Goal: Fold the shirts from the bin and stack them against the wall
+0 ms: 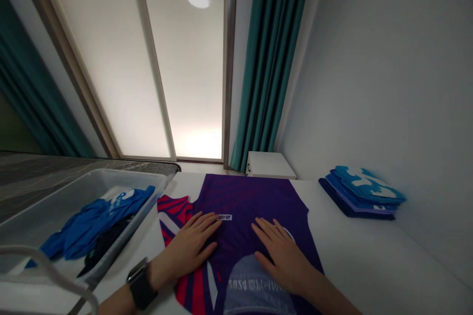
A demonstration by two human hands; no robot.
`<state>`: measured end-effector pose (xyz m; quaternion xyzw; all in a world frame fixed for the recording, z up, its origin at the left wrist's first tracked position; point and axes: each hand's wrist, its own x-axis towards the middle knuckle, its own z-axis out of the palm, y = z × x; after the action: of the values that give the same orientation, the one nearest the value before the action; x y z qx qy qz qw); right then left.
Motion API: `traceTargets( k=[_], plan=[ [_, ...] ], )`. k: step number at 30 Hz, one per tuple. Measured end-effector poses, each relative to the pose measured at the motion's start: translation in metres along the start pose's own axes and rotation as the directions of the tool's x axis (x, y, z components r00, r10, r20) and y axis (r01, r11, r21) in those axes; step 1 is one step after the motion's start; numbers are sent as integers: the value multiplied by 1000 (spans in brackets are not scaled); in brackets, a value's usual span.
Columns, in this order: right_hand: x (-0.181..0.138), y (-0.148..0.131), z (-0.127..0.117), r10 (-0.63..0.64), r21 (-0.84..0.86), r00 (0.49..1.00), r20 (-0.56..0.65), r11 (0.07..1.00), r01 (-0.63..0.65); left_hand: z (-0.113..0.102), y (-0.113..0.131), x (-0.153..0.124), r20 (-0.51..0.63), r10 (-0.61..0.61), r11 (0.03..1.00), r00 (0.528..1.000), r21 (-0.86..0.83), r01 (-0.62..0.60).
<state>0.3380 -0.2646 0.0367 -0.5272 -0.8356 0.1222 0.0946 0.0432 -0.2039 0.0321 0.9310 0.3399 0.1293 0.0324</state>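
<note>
A purple sports shirt [236, 192] is spread out on the white table, its lettering upside down from here. Along its left side a red, white and purple striped part [192, 288] shows. My left hand [195, 243] rests palm down on the shirt, close to a small white label, fingers stretched out. Further right, my right hand [283, 253] also lies flat on the purple cloth, its fingers slightly spread, partly covering a white print. Neither hand grips the fabric.
A translucent plastic bin [148, 177] at the left holds blue [92, 221] and dark clothes. Folded blue and purple shirts [364, 194] are stacked on the white table [354, 256] by the wall. Behind it stands a small white cabinet [269, 163]. A pale curved bar [51, 270] crosses the lower left.
</note>
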Motion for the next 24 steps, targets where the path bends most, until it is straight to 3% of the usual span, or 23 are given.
traceTargets(
  k=[4, 7, 13, 16, 18, 20, 24],
  plan=[
    [23, -17, 5, -53, 5, 998, 19, 999, 53, -8, -24, 0, -109, -110, 992, 988, -66, 103],
    [40, -27, 10, -110, 51, 994, 7, 993, 109, -10, -45, -7, -248, -270, 953, 930, -204, 223],
    [101, -48, 15, -266, 147, 962, -63, 951, 273, -15, -63, -15, -382, -582, 759, 718, -573, 311],
    [146, -63, 18, -266, 107, 960, -83, 956, 274, -16, -64, -15, -419, -699, 661, 580, -688, 300],
    [176, -74, 22, -254, 65, 964, -73, 964, 259, -15, -66, -16, -426, -742, 615, 518, -740, 272],
    [204, -85, 28, -197, 64, 978, -63, 978, 201, -13, -68, -17, -426, -759, 589, 492, -772, 240],
    [242, -98, 43, -147, 76, 987, -61, 986, 151, -10, -71, -18, -418, -756, 575, 504, -791, 208]
  ],
)
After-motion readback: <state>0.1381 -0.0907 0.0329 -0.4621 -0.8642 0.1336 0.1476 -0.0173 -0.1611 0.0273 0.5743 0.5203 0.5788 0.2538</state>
